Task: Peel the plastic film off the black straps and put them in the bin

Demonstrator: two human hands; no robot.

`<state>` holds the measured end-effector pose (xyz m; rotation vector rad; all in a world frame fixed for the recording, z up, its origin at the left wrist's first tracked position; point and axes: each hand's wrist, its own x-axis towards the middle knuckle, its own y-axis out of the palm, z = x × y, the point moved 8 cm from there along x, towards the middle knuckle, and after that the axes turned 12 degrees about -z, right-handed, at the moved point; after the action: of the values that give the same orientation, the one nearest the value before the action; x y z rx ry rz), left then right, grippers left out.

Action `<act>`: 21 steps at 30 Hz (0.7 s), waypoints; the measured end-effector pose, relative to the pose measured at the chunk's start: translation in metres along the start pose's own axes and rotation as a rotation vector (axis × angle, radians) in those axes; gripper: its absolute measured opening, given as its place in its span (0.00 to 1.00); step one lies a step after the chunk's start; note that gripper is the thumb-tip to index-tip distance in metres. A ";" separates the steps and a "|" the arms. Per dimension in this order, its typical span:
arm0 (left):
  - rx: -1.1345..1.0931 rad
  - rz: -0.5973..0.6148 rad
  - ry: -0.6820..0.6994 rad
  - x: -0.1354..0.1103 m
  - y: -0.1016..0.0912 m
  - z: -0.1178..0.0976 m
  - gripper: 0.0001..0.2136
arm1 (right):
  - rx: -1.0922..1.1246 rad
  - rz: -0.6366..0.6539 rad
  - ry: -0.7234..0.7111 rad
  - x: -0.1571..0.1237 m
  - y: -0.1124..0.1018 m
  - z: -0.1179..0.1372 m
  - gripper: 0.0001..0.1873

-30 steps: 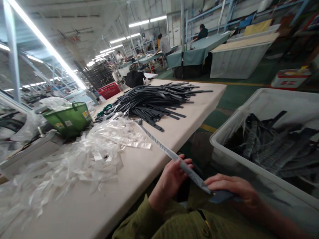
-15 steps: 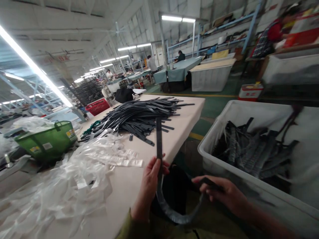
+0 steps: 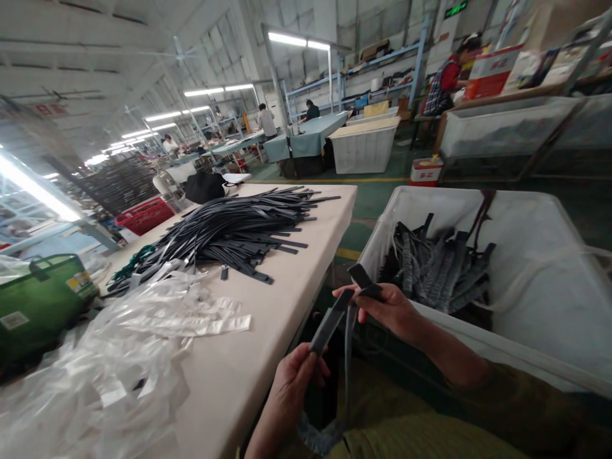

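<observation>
My left hand (image 3: 296, 379) pinches one end part of a dark grey fabric strap (image 3: 329, 324), whose flat tip points up and to the right. Higher up, my right hand (image 3: 389, 312) is closed on the strap's other end, and a short dark piece sticks out past its fingers. Between the hands the strap hangs in a loop over my lap, its lower part looking wrinkled. Both ends are close together, by the corner of a white bin (image 3: 370, 255). Inside that bin lies a heap of gathered dark straps (image 3: 442, 271).
To my left is a pale table (image 3: 229, 370) bearing a big pile of flat dark straps (image 3: 229, 233) and a tangle of white translucent strips (image 3: 119, 357). A green bag (image 3: 43, 306) and a red basket (image 3: 146, 215) stand beyond. Co-workers sit at the back.
My right hand has moved up and left with its strap end, toward the other end. My left hand has lowered, tilting its end rightward. The view has turned right.
</observation>
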<state>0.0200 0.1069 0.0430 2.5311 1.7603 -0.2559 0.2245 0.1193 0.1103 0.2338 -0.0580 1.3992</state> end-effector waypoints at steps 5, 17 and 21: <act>-0.017 0.025 0.004 0.003 0.003 0.011 0.19 | 0.171 0.004 0.108 -0.006 -0.005 -0.016 0.16; 0.096 -0.071 0.250 0.010 0.032 -0.040 0.14 | -0.268 0.058 -0.290 -0.012 0.030 0.021 0.14; 0.383 -0.162 0.357 0.009 0.049 -0.034 0.13 | -0.322 -0.008 -0.290 -0.019 0.024 0.025 0.13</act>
<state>0.0727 0.1021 0.0726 2.8392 2.2449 -0.1667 0.2003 0.0998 0.1345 0.1657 -0.5171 1.3184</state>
